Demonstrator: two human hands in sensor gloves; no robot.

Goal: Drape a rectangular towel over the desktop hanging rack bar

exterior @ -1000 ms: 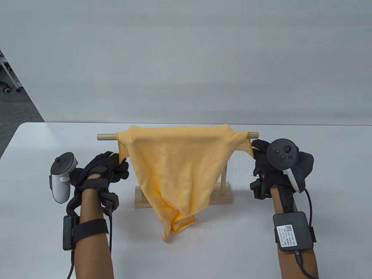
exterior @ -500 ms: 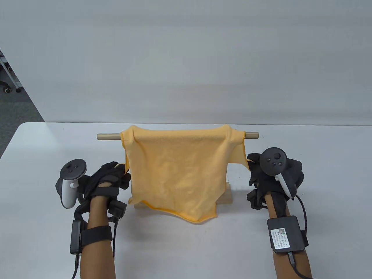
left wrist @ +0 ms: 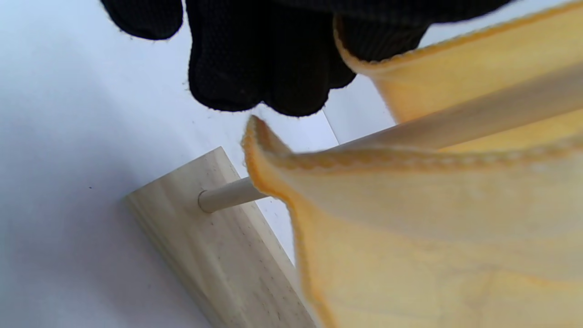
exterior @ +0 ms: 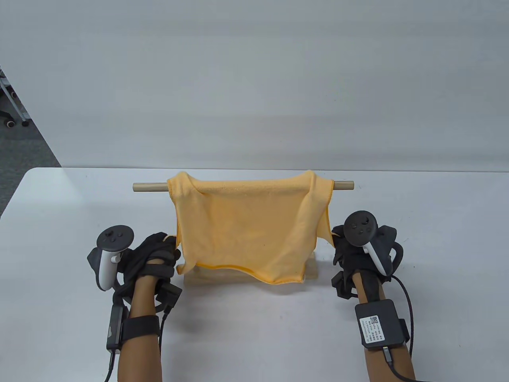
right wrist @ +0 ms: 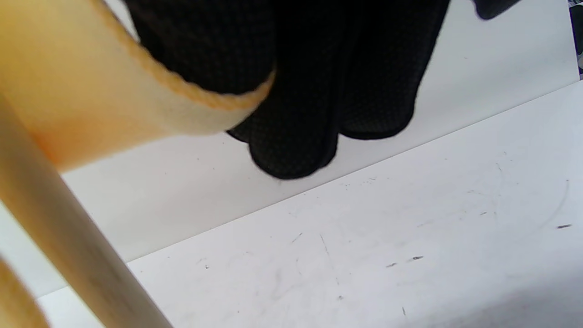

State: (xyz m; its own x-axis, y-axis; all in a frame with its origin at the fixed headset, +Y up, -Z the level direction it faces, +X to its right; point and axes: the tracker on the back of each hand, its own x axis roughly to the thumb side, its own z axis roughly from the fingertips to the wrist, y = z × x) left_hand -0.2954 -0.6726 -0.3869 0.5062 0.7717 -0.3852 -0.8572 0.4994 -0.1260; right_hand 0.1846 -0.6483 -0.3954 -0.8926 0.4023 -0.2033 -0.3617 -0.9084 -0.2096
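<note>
A yellow-orange towel (exterior: 242,230) hangs over the wooden rack bar (exterior: 148,186), its front flap covering most of the rack. My left hand (exterior: 159,254) pinches the towel's left corner just left of the rack base (exterior: 312,272). My right hand (exterior: 350,248) pinches the right corner, low beside the rack. In the left wrist view the fingers (left wrist: 255,68) grip the towel edge (left wrist: 364,59) above the base (left wrist: 214,255) and an upright (left wrist: 227,196). In the right wrist view the fingers (right wrist: 291,105) hold the towel's hem (right wrist: 200,98).
The rack stands on a white table (exterior: 254,326) with a plain wall behind. A bare stretch of the bar sticks out at each end (exterior: 344,184). Dark floor and a chair wheel (exterior: 10,123) show at the far left.
Both hands have moved down and toward me, pulling the held corners downward. The towel's front flap has spread from a bunched point into a flat rectangle hanging lower on the bar.
</note>
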